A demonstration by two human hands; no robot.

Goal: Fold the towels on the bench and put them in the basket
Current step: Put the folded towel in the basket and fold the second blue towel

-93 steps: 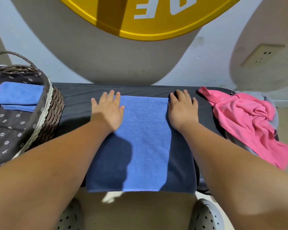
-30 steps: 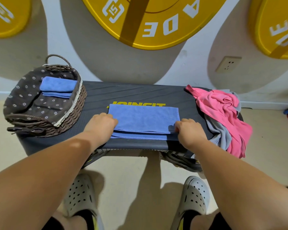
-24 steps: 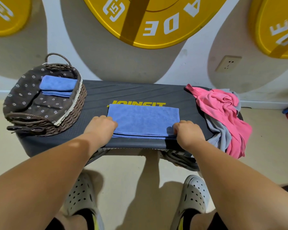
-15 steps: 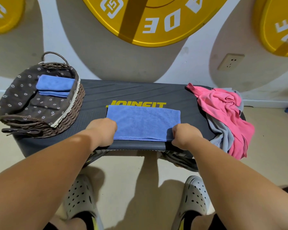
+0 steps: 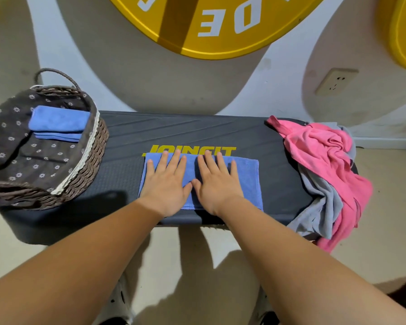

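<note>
**A:** What is in view?

**B:** Looking down from above, there is a dark counter (image 5: 197, 130). A blue towel (image 5: 246, 181) lies on it as a wide folded strip, in the middle and near the front edge. The left hand (image 5: 167, 181) and the right hand (image 5: 217, 184) lie flat on the towel side by side, with the thumbs nearly touching. The grip of each is apart: the fingers are straight, pressing down and holding nothing.

**A:** How far along is the job?

**B:** Partly done, I judge. A wicker basket (image 5: 89, 165) at the counter's left end already holds folded blue cloth (image 5: 59, 121), set against its far side. The towel under the hands looks folded at least once. It probably needs another fold before it goes in.

**A:** And what is left?

**B:** A pink towel (image 5: 319, 156) lies crumpled at the right end and spills over the edge. A grey towel (image 5: 324, 202) is bunched beneath it. Neither is folded, so both seem to be waiting their turn.
</note>
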